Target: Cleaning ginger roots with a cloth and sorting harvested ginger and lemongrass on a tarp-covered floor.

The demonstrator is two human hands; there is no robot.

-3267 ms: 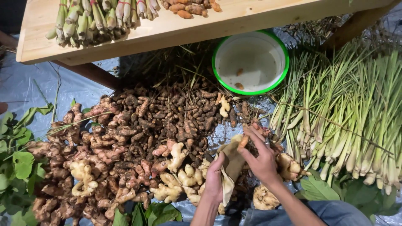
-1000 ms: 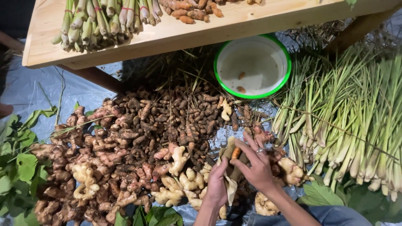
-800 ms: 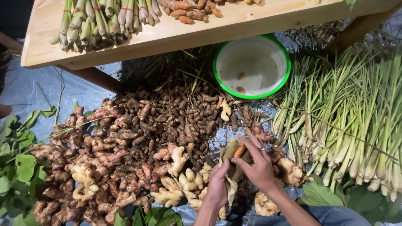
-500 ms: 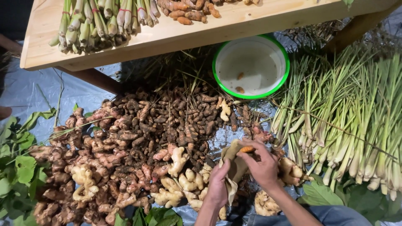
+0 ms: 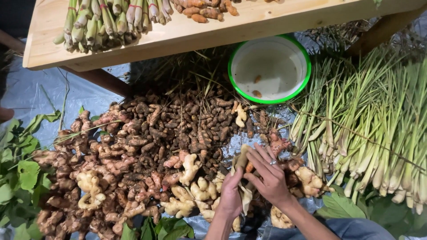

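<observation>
My left hand (image 5: 231, 195) grips a crumpled tan cloth (image 5: 243, 178) near the bottom middle of the view. My right hand (image 5: 268, 178), with a ring on one finger, presses a small orange root (image 5: 249, 167) into that cloth. Both hands hover over a big heap of brown roots (image 5: 173, 129) and paler ginger pieces (image 5: 191, 186) spread on a grey sheet. Just beyond the heap stands a white bowl with a green rim (image 5: 307, 66), holding two small orange bits.
A wooden board (image 5: 249, 26) crosses the top, carrying tied lemongrass bundles (image 5: 102, 18) and orange roots (image 5: 204, 9). Loose lemongrass stalks (image 5: 378, 129) fill the right side. Green leaves (image 5: 22, 169) lie at the left edge.
The orange root and cloth have stayed between my hands, with my right fingers shifting and rubbing over the root. The heap and bowl have not moved.
</observation>
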